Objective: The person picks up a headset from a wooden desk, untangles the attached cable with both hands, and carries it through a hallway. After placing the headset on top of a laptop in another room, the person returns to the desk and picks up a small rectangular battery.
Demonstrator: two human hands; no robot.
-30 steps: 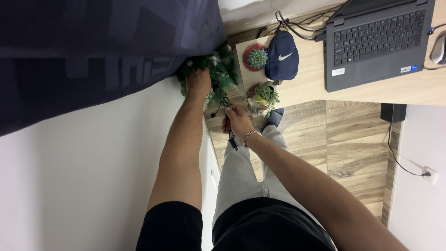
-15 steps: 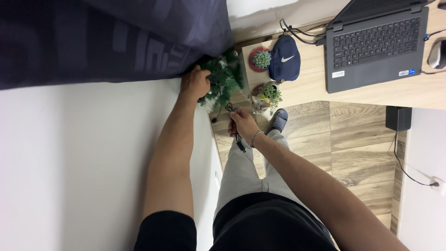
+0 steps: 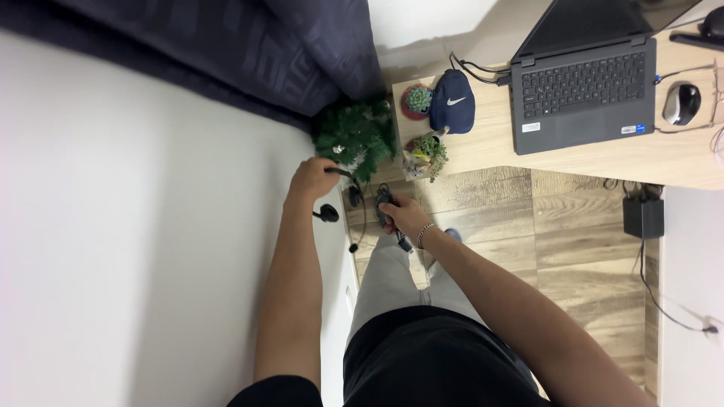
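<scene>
In the head view, looking straight down, the left hand (image 3: pixel 311 181) is curled into a loose fist at the edge of the white mattress (image 3: pixel 136 249), its fingers closed on a thin black cable with small round black plugs (image 3: pixel 341 197). The cable runs from that fist across the narrow gap between bed and desk to the right hand (image 3: pixel 402 215), drooping in a loop between the two; one round black end hangs just below the left hand, and another short length dangles toward the floor. The right hand is closed too, gripping a bundled part of the same cable together with a small dark rectangular piece that pokes out beneath the wrist, which wears a silver chain bracelet (image 3: pixel 422 232). Just above both hands stands a small bushy artificial green tree with pale specks (image 3: pixel 356 136), wedged between the dark navy patterned duvet (image 3: pixel 249 45) and the corner of the light wooden desk (image 3: pixel 573 154). On that desk corner sit a small succulent in a red pot (image 3: pixel 415 101), a navy cap (image 3: pixel 452 102) and a second leafy green potted plant (image 3: pixel 427 151); farther right are an open dark grey laptop (image 3: pixel 581 90) and a grey computer mouse (image 3: pixel 682 104). Wood-grain plank flooring (image 3: pixel 573 241) lies below.
</scene>
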